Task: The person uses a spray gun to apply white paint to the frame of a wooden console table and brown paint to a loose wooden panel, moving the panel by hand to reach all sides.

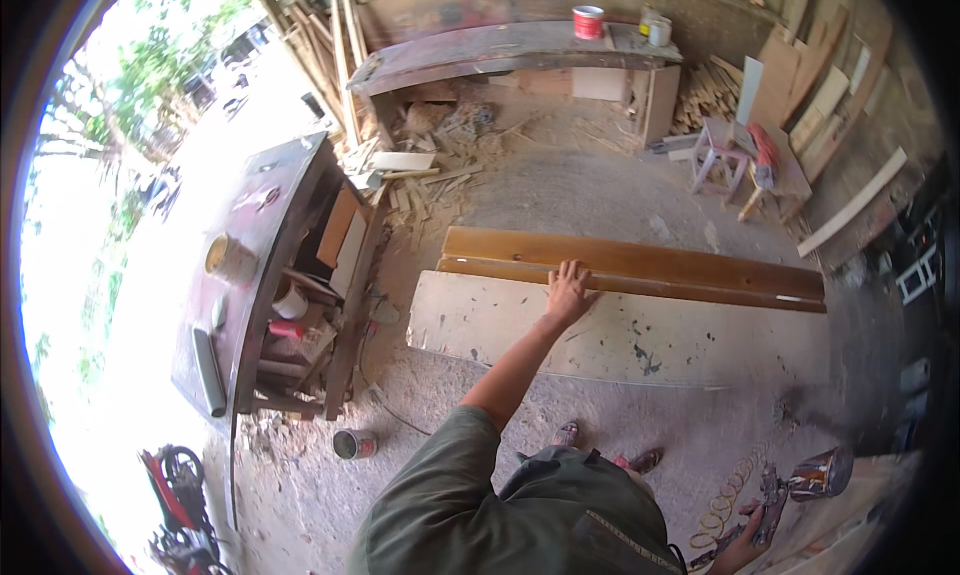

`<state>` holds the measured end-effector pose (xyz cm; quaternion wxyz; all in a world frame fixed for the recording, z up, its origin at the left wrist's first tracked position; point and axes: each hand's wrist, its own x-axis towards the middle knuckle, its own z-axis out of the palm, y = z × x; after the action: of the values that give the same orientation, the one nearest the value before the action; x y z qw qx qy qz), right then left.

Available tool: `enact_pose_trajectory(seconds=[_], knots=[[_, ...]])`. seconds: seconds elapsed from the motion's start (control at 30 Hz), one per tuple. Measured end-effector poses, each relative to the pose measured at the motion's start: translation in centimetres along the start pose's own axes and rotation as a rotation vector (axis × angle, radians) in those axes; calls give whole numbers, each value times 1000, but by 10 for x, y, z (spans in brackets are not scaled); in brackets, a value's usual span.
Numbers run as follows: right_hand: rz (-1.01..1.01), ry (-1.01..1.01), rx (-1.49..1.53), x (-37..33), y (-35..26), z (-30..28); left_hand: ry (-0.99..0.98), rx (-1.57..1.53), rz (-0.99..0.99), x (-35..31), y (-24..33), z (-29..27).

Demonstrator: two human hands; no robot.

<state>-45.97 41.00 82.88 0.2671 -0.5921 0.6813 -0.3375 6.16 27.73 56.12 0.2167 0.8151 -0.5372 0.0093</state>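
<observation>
A long brown varnished wooden board [640, 259] lies across a pale, paint-spotted panel [500, 315] in front of me. My left hand [570, 290] reaches out to the board's near side, its fingers apart and resting on it; the undersides of the fingers are hidden. Low at the right, my right hand [745, 547] is closed round a spray gun [770, 505]. The gun's paint-stained metal cup [822, 473] points to the right, and a coiled yellowish hose [735, 490] hangs beside it.
At the left stands a dark workbench [270, 190] with a paint bucket [230, 260] on top. A can [355, 444] sits on the floor. Behind are a long bench [500, 47] with a red-and-white tub [588, 22], wood scraps [430, 180], and a small stool [720, 155].
</observation>
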Motion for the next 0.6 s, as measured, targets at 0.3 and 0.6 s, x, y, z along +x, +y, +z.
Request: enact_pose_trajectory(seconds=[0.3,0.6], knots=[[121,-20,41,5,19,7,348,140,-255,-47,-121,-55],[106,84,275,10,60,29,-232,99,-1085,-108,-222,-167]])
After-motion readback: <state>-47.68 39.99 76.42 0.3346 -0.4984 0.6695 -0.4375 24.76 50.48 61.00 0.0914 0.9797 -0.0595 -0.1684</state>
